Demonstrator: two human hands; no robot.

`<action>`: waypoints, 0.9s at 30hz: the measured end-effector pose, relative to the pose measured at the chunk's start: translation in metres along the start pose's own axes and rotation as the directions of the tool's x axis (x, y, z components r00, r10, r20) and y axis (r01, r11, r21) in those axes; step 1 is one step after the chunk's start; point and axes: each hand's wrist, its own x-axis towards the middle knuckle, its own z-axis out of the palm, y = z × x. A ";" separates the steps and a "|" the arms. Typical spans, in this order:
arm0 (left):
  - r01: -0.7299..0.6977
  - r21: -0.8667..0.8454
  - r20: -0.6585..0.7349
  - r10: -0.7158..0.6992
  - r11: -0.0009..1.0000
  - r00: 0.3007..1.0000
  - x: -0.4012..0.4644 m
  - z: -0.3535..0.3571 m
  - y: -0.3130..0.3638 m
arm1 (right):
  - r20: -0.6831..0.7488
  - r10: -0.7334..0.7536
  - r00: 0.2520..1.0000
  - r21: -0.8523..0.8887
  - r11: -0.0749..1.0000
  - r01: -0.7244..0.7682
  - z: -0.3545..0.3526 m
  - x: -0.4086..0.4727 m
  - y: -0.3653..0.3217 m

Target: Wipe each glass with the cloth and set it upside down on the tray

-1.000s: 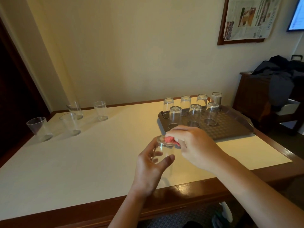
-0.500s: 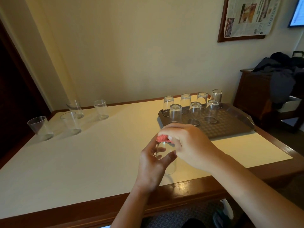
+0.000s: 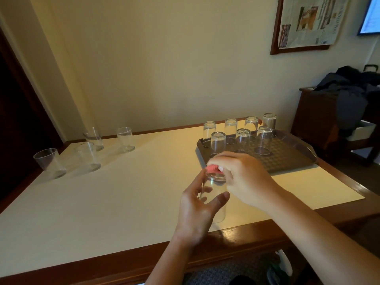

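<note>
The surface fills most of the frame, pale on top with a dark wood edge running along the bottom and right. On its upper right part sits my tray, brown and patterned, with seven glasses standing upside down on it in two rows, four at the back and three in front. At the left of the frame four more glasses stand upright on the surface, well apart from the tray. A framed newspaper hangs on the wall at the upper right, and below it dark clothes lie heaped on a wooden cabinet at the right edge. Low in the middle of the frame my left hand holds the glass I am working on, its fingers curled round the far side and the thumb across the near side; the glass is just above the near edge of the surface, a little in front of the tray. My right hand is over its upper end, the fingers bent and pinching the cloth, a small red wad pressed to the top of the glass. I cannot tell whether the glass rests on the surface or hangs just above it.
</note>
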 end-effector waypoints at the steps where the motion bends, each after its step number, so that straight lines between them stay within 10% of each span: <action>1: -0.006 -0.003 -0.017 0.006 1.000 1.000 0.002 0.001 0.000 | 0.008 -0.018 1.000 0.016 1.000 0.017 0.001 0.001 -0.006; 27: -0.011 0.011 0.004 0.011 1.000 1.000 0.002 0.000 0.002 | -0.025 0.024 0.999 0.046 0.999 -0.023 -0.004 -0.005 0.006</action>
